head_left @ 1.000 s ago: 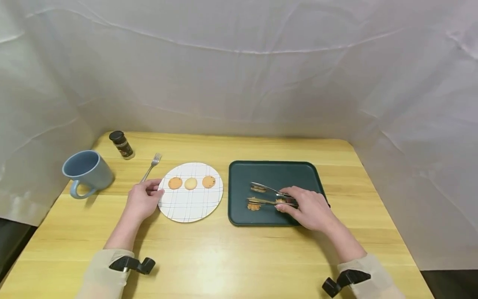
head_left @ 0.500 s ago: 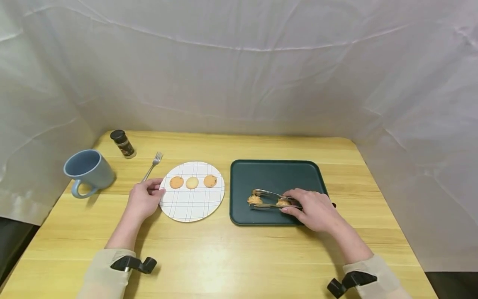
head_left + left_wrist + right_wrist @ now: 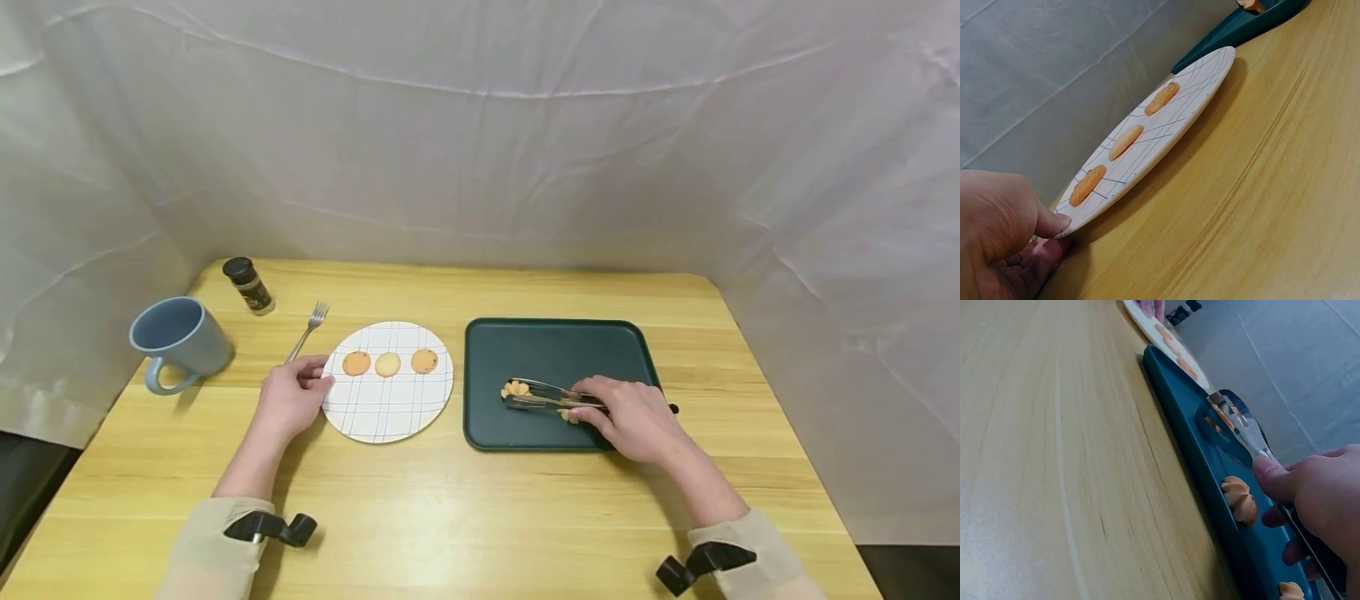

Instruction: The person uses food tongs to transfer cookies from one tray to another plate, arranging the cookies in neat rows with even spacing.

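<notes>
My left hand [image 3: 292, 398] pinches the left edge of a round white checked plate [image 3: 386, 408], thumb on top. Three flat cookies lie on it in a row, among them a pale middle cookie [image 3: 1126, 142]. My right hand [image 3: 630, 417] grips metal tongs [image 3: 1249, 432] over the dark green tray [image 3: 555, 342]. The tong ends stand on either side of a swirled cookie [image 3: 515, 389] at the tray's left part, partly hidden by the metal. A second swirled cookie [image 3: 1240, 500] lies below my fingers, and a third swirled cookie [image 3: 1291, 590] shows nearer the right wrist camera.
At the far left stand a blue mug [image 3: 183, 337] and a black-capped spice jar [image 3: 250, 286]. A fork [image 3: 307, 329] lies between the mug and the plate, its handle end behind my left hand. A pale cloth [image 3: 480, 167] hangs behind the wooden table [image 3: 420, 517].
The tong ends have come closer together around the left swirled cookie. My right hand has shifted slightly. My left hand stays at the plate's edge.
</notes>
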`<state>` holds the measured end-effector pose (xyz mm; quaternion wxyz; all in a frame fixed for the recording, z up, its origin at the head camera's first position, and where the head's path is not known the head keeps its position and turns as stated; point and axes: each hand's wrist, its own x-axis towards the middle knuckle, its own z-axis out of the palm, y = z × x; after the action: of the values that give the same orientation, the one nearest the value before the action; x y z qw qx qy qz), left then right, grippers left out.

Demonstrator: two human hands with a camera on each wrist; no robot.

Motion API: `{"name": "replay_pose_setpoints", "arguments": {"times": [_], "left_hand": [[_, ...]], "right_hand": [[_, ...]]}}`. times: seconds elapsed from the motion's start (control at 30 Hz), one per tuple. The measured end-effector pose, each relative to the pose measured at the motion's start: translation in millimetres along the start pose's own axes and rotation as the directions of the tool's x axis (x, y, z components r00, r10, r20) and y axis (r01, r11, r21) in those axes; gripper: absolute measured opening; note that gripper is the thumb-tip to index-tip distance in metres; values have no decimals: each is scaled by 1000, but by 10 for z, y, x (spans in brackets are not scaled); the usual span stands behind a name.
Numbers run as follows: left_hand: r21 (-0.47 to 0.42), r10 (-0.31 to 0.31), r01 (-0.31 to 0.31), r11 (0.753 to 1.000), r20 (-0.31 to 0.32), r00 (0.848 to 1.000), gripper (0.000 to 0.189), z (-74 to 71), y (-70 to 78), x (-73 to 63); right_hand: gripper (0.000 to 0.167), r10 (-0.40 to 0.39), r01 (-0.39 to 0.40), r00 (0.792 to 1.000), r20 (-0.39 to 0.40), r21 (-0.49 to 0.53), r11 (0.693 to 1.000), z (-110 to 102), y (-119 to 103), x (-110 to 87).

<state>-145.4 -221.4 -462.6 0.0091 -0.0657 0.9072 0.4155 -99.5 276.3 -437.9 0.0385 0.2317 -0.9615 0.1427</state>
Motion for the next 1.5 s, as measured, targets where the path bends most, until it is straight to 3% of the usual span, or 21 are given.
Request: {"name": "replay_pose_setpoints", "arguments": {"times": [0.63, 1.5], "left_hand": [[1, -27, 27, 1000, -4, 1000, 38, -52, -58, -24], [-38, -28, 28, 999, 8, 1000, 39, 0, -6, 4]], "right_hand": [[20, -45, 47, 997, -62, 38, 998, 2, -51, 103], [29, -111, 116, 993, -39, 139, 984, 64, -574, 512]]}}
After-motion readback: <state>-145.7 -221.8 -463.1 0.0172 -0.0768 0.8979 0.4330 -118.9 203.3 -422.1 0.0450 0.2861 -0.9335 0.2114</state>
